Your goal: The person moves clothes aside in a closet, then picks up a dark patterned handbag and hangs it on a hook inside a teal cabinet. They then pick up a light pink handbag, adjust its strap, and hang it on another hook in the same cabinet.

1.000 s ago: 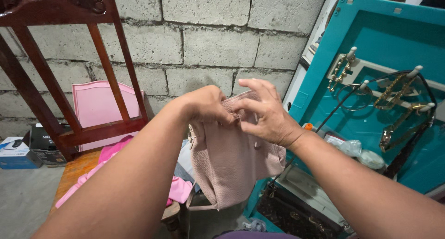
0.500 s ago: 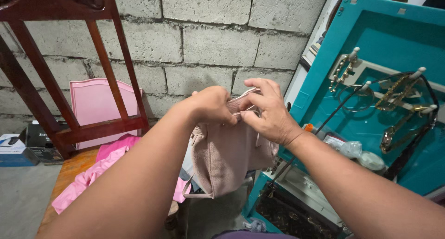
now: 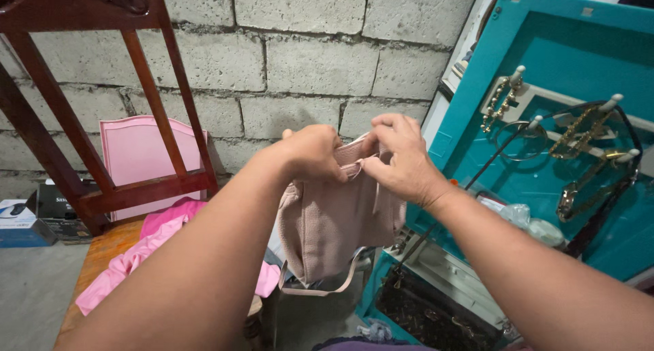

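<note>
I hold a dusty-pink textured handbag (image 3: 330,228) up in front of a block wall. My left hand (image 3: 310,153) grips its top edge on the left side. My right hand (image 3: 402,160) pinches the top edge and a thin strap on the right side. The bag hangs down from both hands, and a loop of its strap (image 3: 320,290) dangles below its bottom. The bag's opening is hidden behind my fingers.
A dark wooden chair (image 3: 146,187) stands at left with bright pink cloth (image 3: 160,245) on its seat. A pink panel (image 3: 139,153) leans on the wall. At right, a teal board (image 3: 545,72) with pegs carries gold chains (image 3: 586,133). Boxes (image 3: 27,218) sit on the floor.
The bag has been gathered upward and hangs shorter. Its strap loop has dropped below the bottom. Both hands stay at its top edge, shifted slightly.
</note>
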